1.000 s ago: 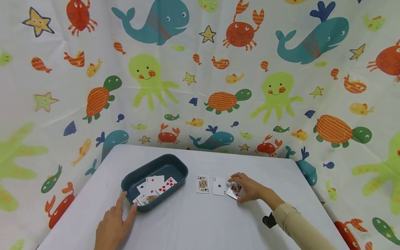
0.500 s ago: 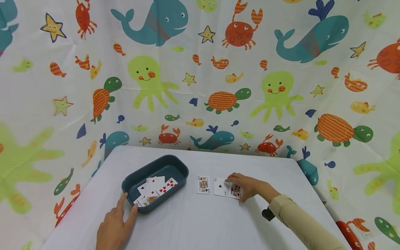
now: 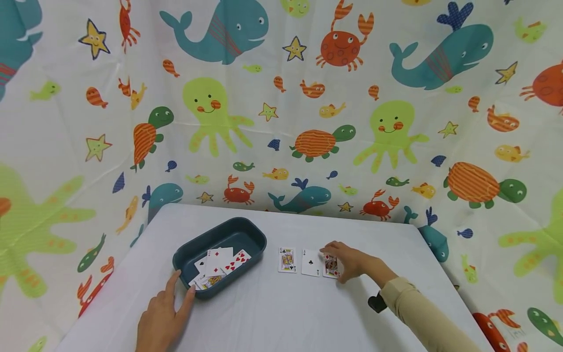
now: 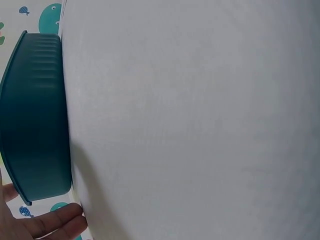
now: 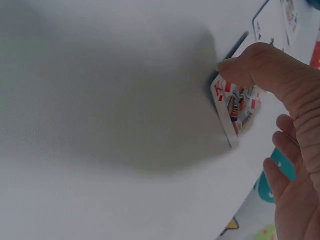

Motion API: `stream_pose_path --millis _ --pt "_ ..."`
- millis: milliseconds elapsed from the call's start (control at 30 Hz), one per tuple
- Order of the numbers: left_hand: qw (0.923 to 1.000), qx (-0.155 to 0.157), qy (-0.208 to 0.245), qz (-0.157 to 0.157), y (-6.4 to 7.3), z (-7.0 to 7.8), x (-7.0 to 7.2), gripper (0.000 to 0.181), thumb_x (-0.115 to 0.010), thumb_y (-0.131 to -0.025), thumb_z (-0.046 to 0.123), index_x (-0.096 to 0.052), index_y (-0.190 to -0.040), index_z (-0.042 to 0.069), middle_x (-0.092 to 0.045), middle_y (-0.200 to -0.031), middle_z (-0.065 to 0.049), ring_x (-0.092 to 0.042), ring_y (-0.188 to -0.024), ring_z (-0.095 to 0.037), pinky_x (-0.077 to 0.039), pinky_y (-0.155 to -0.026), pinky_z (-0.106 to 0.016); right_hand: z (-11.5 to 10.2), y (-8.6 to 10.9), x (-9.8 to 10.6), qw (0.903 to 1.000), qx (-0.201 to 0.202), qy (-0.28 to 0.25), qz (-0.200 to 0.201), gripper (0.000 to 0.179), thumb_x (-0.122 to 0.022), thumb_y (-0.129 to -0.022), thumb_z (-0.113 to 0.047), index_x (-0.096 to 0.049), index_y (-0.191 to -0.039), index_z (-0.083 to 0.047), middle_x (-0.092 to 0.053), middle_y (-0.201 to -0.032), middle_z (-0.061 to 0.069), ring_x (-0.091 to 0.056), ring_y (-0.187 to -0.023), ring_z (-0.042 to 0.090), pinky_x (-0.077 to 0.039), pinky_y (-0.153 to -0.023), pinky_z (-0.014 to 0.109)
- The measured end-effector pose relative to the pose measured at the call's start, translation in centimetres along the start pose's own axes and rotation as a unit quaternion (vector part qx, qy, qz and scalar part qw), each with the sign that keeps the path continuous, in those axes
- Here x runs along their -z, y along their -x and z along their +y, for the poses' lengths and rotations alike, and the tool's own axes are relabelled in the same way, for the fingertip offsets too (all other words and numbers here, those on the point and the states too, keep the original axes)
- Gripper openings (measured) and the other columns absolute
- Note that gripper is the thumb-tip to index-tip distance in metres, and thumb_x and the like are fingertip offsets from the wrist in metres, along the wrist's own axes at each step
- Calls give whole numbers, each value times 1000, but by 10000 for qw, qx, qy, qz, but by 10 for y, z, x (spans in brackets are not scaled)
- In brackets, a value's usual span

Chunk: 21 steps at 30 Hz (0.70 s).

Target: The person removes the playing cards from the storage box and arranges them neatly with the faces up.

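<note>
A dark teal plastic bin [image 3: 244, 227] sits at the left of the table with several playing cards [image 3: 216, 264] inside. My left hand [image 3: 160, 315] rests at its near left corner, index finger and thumb extended along the rim. On the right, my right hand [image 3: 354, 264] pinches a king of diamonds [image 3: 331, 266] across its edges, thumb at the near edge and index finger at the far one. The card lies flat or nearly so, partly behind the fingers. To its left lie an ace of clubs [image 3: 311, 262] and a king of clubs [image 3: 287, 260], face up in a row.
A white cloth covers the table [image 3: 264, 318]. Behind it hangs a curtain [image 3: 281, 98] printed with sea animals. In the left wrist view, the bin's side wall [image 4: 37, 115] stands upright on the cloth.
The king of diamonds has turned from tilted to nearly straight beside the ace of clubs, with my right fingers still at it. My left hand stays at the bin's corner.
</note>
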<state>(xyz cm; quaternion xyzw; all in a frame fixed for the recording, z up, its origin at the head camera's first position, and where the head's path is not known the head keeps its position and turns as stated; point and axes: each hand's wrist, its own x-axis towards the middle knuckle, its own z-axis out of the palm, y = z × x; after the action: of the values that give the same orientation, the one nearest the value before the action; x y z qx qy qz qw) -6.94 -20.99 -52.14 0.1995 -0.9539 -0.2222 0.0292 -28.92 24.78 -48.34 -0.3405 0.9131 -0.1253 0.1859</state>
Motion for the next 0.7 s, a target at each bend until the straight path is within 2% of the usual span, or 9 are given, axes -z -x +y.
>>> stream_pose_path --millis 133,333,433,533,700 --pt "10000 3 -8 -14 1 1 1 83 -44 -99 67 -30 -155 7 -62 -114 -35 -61 -98 -47 -51 -82 -66 -1 -1 -1 9978 177 -475 429 92 -92 -76 -19 -44 -154 -12 -41 -153 14 -40 -141 38 -38 -111 62" --pt "9999 -107 36 67 1 0 -1 82 -44 -100 67 -31 -155 7 -63 -112 -34 -62 -98 -47 -51 -79 -66 -6 -7 -6 9850 411 -1233 1139 87 -87 -82 -22 -41 -155 -13 -42 -152 16 -41 -141 40 -37 -111 64" --pt "9998 -154 72 108 2 -1 -3 82 -44 -100 67 -31 -155 8 -64 -111 -32 -62 -99 -47 -51 -78 -65 -10 -8 -11 9750 459 -1743 1303 88 -86 -84 -24 -38 -156 -14 -41 -153 17 -40 -141 44 -37 -111 64" --pt "9996 -180 114 174 4 -2 -4 81 -44 -100 67 -32 -155 8 -64 -111 -32 -62 -99 -47 -51 -77 -65 -15 -10 -16 9607 593 -2291 1447 87 -84 -86 -24 -35 -157 -11 -38 -155 21 -38 -142 48 -35 -113 62" --pt "9994 -190 128 245 6 -2 -4 81 -43 -100 67 -32 -155 9 -64 -112 -33 -62 -100 -47 -50 -78 -66 -26 -13 -23 9379 657 -2870 1834 84 -81 -89 -24 -35 -157 -11 -37 -158 20 -36 -145 45 -35 -115 57"
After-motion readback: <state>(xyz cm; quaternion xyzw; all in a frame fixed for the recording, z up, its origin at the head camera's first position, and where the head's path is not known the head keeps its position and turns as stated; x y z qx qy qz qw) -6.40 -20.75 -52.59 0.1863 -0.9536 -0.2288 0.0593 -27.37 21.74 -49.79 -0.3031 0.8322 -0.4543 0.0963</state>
